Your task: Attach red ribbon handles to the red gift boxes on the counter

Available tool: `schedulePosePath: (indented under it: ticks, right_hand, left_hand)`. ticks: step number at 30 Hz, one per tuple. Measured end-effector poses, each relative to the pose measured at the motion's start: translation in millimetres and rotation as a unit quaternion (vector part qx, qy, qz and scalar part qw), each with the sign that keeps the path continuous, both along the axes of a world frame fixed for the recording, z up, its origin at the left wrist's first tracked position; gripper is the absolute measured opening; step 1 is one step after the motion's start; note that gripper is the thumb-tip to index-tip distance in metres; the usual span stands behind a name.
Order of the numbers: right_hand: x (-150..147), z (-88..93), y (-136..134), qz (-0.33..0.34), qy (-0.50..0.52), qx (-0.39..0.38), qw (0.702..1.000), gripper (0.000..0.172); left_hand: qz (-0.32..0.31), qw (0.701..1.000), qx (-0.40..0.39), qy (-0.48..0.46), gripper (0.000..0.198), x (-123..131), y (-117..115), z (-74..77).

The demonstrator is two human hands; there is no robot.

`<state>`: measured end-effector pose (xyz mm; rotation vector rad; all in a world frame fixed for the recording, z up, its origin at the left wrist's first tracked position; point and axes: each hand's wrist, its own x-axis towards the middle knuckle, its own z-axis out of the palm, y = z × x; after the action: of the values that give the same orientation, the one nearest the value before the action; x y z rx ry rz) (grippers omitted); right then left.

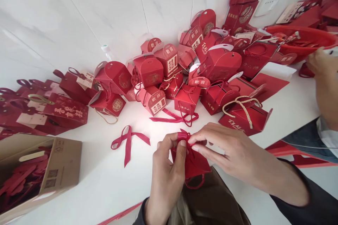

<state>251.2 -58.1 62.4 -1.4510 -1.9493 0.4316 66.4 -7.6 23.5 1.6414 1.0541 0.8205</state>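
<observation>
Near the table's front edge I have a small red gift box (194, 163) between my hands, tilted toward me. My left hand (169, 165) grips its upper edge, thumb in front, with a band of red ribbon (182, 136) across the forefinger. The thumb and fingertips of my right hand (221, 146) pinch at the top of the box, where ribbon or cord gathers; the exact piece between them is hidden. A twisted red cord (195, 183) loops below the box. Loose red ribbons lie on the table, a curled ribbon (128, 144) to the left and a folded ribbon (169, 117) just beyond.
Many red gift boxes (148, 72) are heaped against the marble-patterned wall (105, 10). Red bags with ribbon handles (66, 112) stand at left behind a cardboard carton (62, 161) of red pieces. Another person's hand (323, 74) is at right, by a red basket (322, 38).
</observation>
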Motion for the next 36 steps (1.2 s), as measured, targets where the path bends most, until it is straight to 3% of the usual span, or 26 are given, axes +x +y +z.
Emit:
schedulePosePath:
  ticks: [7,16,21,25,31,36]
  right_hand:
    - [1.4,2.7,14.1,0.036,0.038,0.023,0.998,0.017]
    - [1.0,0.1,17.9,0.050,0.072,-0.027,0.996,0.018]
    - [2.2,-2.8,19.6,-0.025,0.090,-0.092,0.991,0.023]
    - [1.1,-5.7,19.3,-0.052,0.136,-0.158,0.977,0.014]
    - [-2.5,-8.1,16.1,-0.088,0.161,-0.133,0.974,0.011]
    - [-9.7,-9.1,10.0,-0.080,0.172,-0.119,0.974,0.010]
  left_hand:
    - [-0.095,0.995,-0.012,0.016,0.023,-1.5,0.3,4.1]
    - [-0.072,0.996,-0.010,0.047,0.018,3.0,7.2,1.9]
    - [-0.056,0.998,-0.020,0.029,0.034,1.0,8.9,1.7]
    - [-0.069,0.996,-0.050,0.020,0.032,-0.2,8.6,-0.2]
    - [-0.055,0.993,-0.105,-0.009,0.037,-1.1,9.2,-3.0]
    - [-0.081,0.989,-0.119,-0.039,0.038,-1.1,15.6,-0.4]
